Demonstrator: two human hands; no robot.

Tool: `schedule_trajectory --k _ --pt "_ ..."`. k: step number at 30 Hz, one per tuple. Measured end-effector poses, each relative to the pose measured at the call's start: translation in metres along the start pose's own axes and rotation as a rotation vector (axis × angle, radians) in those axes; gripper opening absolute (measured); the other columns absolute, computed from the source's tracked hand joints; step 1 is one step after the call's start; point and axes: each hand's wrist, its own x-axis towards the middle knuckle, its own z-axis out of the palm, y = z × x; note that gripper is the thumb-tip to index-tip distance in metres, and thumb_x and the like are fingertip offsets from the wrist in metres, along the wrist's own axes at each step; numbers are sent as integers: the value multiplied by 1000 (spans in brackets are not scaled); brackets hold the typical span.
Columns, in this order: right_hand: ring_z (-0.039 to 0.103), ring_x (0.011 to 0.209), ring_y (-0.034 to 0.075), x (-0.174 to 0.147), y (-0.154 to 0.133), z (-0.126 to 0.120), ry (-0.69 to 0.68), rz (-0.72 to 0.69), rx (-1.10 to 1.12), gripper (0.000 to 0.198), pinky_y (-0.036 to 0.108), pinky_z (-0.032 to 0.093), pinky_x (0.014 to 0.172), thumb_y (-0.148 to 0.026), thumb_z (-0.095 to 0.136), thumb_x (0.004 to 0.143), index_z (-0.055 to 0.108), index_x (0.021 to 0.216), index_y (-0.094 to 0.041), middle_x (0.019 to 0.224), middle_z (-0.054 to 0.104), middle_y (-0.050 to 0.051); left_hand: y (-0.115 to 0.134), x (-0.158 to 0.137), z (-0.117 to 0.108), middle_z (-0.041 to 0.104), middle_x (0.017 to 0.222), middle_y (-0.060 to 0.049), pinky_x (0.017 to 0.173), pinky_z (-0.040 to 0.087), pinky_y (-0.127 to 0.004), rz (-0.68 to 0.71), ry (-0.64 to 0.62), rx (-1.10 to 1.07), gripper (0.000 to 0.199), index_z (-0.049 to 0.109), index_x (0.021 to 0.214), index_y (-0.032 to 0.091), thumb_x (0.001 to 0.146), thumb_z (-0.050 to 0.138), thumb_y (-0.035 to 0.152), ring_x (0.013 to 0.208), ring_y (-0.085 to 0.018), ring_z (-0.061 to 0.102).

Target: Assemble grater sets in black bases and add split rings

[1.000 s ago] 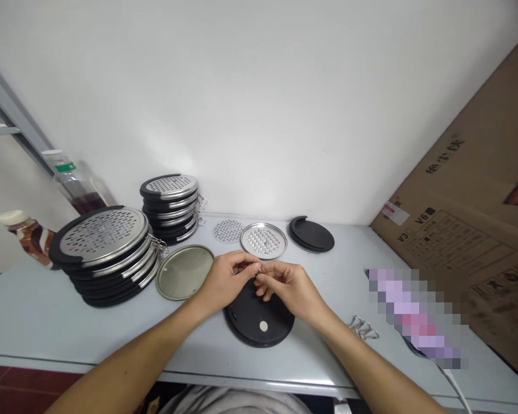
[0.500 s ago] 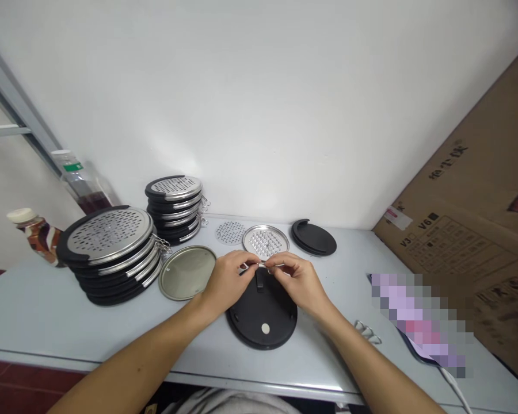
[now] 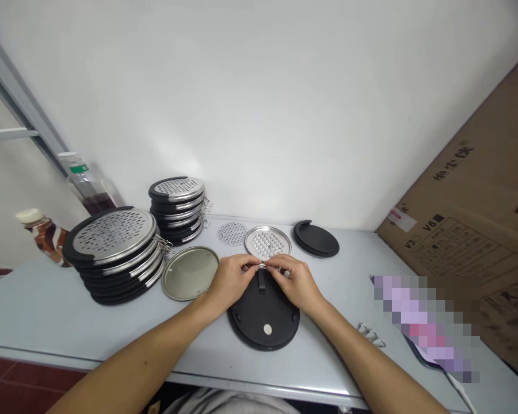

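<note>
A round black base [image 3: 263, 319] lies on the table in front of me, with a pale dot near its front edge and a narrow tab at its far edge. Over that tab, my left hand [image 3: 237, 282] and my right hand [image 3: 294, 280] meet, fingertips pinched on a small metal wire clasp [image 3: 263, 265]. Fingers hide most of the clasp. Just beyond stands a silver grater disc [image 3: 267, 241] with a raised rim. Left of my left hand rests a plain metal lid-like disc [image 3: 190, 273], its right edge partly covered by the hand.
Two stacks of black-rimmed graters [image 3: 112, 238] [image 3: 176, 207] stand left, beside two bottles [image 3: 43, 236]. A flat perforated sheet [image 3: 232, 234] and another black base [image 3: 316, 238] lie at the back. Loose wire clasps [image 3: 371, 335], a pixelated object [image 3: 423, 328] and a large carton [image 3: 470, 218] are right.
The whole view has shifted slightly, with objects appearing a little farther right. Both hands keep their pinch at the base's far edge, the fingertips slightly closer together.
</note>
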Motion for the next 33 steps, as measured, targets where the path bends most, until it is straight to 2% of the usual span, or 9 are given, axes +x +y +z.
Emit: schedule_trajectory --k 5,15,19,26,33 --pt "62 89 20 -3 1 5 6 -25 -43 25 35 48 83 -11 53 82 69 96 -24 91 70 3 -6 -3 1 73 89 0 77 49 -26 46 -18 107 19 71 90 22 82 59 11 81 -15 66" --pt "62 88 20 -7 5 11 9 -3 -43 25 35 49 81 -9 53 82 71 92 -24 90 70 3 -6 -7 3 69 82 -1 74 48 -28 111 -17 270 16 65 85 19 82 56 7 77 -16 63" --pt "61 89 20 -8 4 13 2 -1 -55 24 36 48 82 -11 53 84 71 93 -24 91 70 3 -6 -7 4 68 81 -2 72 47 -27 104 -15 291 16 64 84 18 82 55 6 76 -16 62" --pt "60 93 21 -8 4 14 19 -7 -77 30 38 48 85 -5 54 79 72 93 -25 95 70 4 -4 -8 2 67 81 -2 73 46 -27 111 -40 297 15 63 83 18 82 55 6 77 -16 61" --pt "59 92 21 -9 1 13 25 -27 -71 31 39 48 84 -5 53 80 72 92 -26 92 71 3 -4 -8 -1 69 82 -1 76 46 -28 115 -63 276 18 67 85 19 82 55 6 80 -17 62"
